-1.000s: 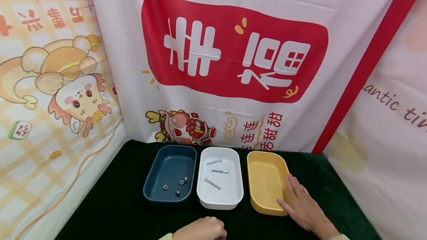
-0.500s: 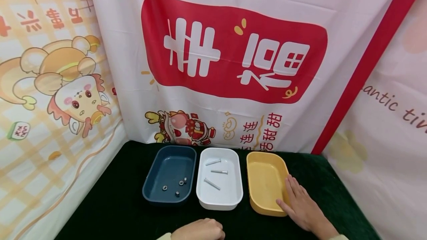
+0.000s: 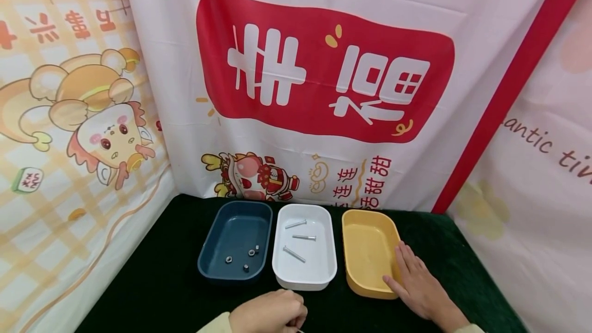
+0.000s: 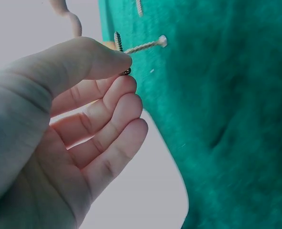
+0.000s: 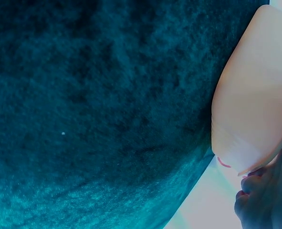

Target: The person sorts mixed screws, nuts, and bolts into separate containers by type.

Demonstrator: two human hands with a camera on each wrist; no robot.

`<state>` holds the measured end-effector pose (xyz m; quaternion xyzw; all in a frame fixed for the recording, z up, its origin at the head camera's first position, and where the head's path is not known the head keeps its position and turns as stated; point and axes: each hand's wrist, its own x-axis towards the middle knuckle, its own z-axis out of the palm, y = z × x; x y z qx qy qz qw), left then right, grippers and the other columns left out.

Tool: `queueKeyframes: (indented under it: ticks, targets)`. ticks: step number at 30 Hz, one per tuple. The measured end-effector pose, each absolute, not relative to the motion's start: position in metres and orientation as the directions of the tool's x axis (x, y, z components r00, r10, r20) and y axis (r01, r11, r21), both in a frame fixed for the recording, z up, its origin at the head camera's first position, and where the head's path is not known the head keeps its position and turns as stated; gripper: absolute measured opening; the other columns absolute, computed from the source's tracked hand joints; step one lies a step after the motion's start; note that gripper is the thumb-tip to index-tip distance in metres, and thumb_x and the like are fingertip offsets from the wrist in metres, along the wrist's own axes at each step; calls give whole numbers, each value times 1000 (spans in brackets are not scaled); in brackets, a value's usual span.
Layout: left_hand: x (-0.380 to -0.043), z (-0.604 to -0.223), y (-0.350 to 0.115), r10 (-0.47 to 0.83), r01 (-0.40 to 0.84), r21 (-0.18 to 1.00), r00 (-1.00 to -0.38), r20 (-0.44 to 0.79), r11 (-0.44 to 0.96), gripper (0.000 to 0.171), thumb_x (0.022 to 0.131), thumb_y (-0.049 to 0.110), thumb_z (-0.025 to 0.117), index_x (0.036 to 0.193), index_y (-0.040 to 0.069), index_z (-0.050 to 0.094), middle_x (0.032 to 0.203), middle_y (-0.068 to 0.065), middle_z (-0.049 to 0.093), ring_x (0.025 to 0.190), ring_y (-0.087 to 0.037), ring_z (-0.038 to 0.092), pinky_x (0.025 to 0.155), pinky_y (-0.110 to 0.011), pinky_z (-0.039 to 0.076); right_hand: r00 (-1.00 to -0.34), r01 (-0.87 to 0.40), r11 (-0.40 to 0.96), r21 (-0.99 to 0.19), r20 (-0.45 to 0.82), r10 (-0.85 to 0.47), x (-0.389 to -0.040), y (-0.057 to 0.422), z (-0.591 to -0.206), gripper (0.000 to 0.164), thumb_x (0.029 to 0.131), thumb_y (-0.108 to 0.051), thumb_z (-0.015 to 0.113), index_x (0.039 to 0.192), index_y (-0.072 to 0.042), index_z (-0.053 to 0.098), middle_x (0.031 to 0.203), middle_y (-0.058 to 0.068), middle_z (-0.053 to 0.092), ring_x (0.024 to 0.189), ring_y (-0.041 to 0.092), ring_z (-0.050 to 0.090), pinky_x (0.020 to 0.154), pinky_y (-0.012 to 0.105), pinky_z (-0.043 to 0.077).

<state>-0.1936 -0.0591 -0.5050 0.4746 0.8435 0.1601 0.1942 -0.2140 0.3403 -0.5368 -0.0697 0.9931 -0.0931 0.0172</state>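
Screw [image 4: 118,42] of dark metal is located at the fingertips of the left hand [image 3: 268,313]; in the left wrist view its threaded end comes out above the thumb, and its head shows just below. Beyond the thumb, a pale screw [image 4: 145,46] with round head appears over green cloth [image 4: 226,95], which has a soft, velvet-like pile; whether it touches the thumb, I cannot tell. The grip of this left hand is firm on the dark screw, the thumb pinching it against the fingers, which are bent.

Near this hand is the smooth white tray [image 3: 305,271] with rounded corners, where three silvery bolts [image 3: 303,237] lie separately. To its left, a dark blue tray [image 3: 238,230] contains four small metal nuts [image 3: 246,268]. To its right is a yellow tray [image 3: 367,251]; the right hand [image 3: 423,287], relaxed with straight fingers, touches its outer side. Behind the table hangs white fabric [image 3: 176,117] with a red patch.
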Motion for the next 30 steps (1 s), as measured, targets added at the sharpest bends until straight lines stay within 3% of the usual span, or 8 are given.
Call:
queueKeyframes:
  ticks: [11, 19, 30]
  targets:
    - [-203, -479, -57, 889, 816, 368, -453, -69, 445, 14, 92, 11, 76, 84, 21, 73, 74, 17, 57, 66, 9, 50, 61, -8, 44, -989, -133, 971, -199, -31, -142, -214, 341, -537, 101, 103, -72, 43, 169, -1, 14, 178, 21, 12, 162, 48, 16, 128, 69, 22]
    - [-210, -464, -46, 888, 834, 320, -455, -63, 449, 14, 96, 12, 75, 86, 23, 73, 77, 17, 57, 65, 8, 51, 61, -7, 44, -990, -123, 971, -203, -39, -134, -214, 342, -538, 102, 102, -74, 42, 169, -2, 14, 178, 21, 11, 162, 48, 15, 128, 69, 21]
    - [-235, -447, -30, 925, 898, 251, -379, 30, 360, 7, 96, 15, 76, 94, 22, 74, 87, 13, 63, 75, 7, 52, 69, -4, 44, -990, -131, 972, -193, -18, -137, -215, 341, -540, 103, 102, -75, 41, 169, -2, 15, 178, 20, 12, 162, 47, 16, 128, 69, 22]
